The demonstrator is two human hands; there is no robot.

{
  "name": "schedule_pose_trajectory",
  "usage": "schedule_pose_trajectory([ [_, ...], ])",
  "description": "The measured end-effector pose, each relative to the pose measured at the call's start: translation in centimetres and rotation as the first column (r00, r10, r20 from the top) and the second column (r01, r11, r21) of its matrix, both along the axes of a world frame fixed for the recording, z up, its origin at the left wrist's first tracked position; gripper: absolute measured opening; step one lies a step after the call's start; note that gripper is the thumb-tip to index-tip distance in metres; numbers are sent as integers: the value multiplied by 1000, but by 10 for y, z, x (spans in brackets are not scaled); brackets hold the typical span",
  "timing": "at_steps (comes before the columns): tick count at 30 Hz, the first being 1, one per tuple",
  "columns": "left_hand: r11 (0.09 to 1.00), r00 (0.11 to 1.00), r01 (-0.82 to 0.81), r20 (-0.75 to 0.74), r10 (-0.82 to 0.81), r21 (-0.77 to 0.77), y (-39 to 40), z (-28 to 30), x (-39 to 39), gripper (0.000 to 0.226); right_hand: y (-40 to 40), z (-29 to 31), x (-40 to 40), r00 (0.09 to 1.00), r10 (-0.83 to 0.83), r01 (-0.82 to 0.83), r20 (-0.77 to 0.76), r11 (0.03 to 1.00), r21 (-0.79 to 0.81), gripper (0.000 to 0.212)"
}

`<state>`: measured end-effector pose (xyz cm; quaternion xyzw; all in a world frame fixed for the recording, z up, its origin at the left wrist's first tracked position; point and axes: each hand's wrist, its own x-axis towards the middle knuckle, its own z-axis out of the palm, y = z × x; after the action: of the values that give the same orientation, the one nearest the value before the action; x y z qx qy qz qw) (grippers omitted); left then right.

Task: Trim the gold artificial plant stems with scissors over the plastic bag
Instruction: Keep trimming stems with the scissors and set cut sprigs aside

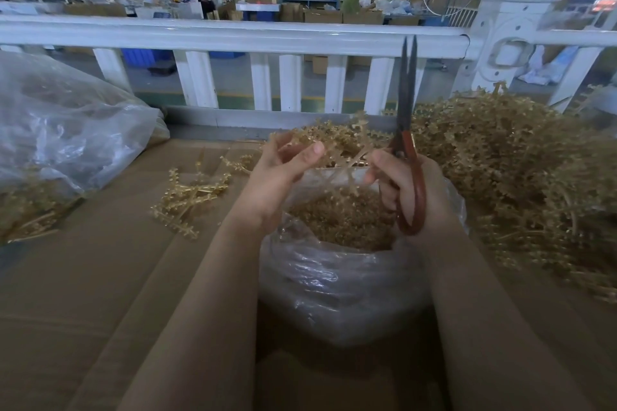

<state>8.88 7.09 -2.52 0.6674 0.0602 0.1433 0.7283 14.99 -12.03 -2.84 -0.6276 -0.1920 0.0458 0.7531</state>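
A clear plastic bag [334,280] stands open in front of me, half full of gold trimmings. My left hand [280,173] is raised above its left rim, fingers curled around a gold plant sprig [337,140]. My right hand [404,183] grips red-handled scissors [409,143]; the dark blades point straight up, nearly closed. Its fingertips also touch the pale stem of the sprig just over the bag's mouth.
A big heap of gold stems [521,177] lies at the right. A few loose sprigs [190,197] rest on the cardboard surface [100,277] left of the bag. Another plastic bag [60,130] sits far left. A white railing [233,37] runs behind.
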Motion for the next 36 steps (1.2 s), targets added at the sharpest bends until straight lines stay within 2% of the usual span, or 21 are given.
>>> schedule_pose_trajectory([
  [3,980,990,129,-45,-137,-151,-1,2,-2,125,-1,-3,1,1000,-7,8,-15,997,79,27],
  [6,955,960,259,-70,-271,-142,-7,2,-2,85,0,-4,1,1000,7,-9,17,994,112,18],
  [9,954,952,283,-92,-292,-99,-11,0,-1,45,1,-3,0,1000,-6,6,2,994,109,19],
  [12,949,945,302,-103,-311,-96,-11,0,-2,22,1,-2,-3,1000,-21,20,8,996,83,20],
  [17,930,926,362,-88,-366,-56,-13,2,-5,22,3,-2,-2,999,-51,50,13,998,41,21],
  [22,941,943,322,-49,-328,-100,-16,3,-4,12,5,-4,-2,998,-27,24,53,998,64,14],
  [24,957,967,247,-24,-253,-156,-14,3,-3,10,4,-3,-4,998,-10,3,65,995,96,17],
  [26,943,986,160,11,-165,-290,-11,3,-2,11,3,-2,-4,996,-9,0,87,995,104,24],
  [29,885,998,60,27,-54,-461,-6,2,0,25,5,-3,-4,972,-95,112,217,991,-68,32],
  [31,847,999,35,37,-18,-530,-4,2,1,27,8,-6,-1,949,-122,180,292,967,-181,28],
  [36,806,998,-6,43,40,-592,-3,2,3,31,12,-12,-4,897,-37,249,441,866,-433,36],
])
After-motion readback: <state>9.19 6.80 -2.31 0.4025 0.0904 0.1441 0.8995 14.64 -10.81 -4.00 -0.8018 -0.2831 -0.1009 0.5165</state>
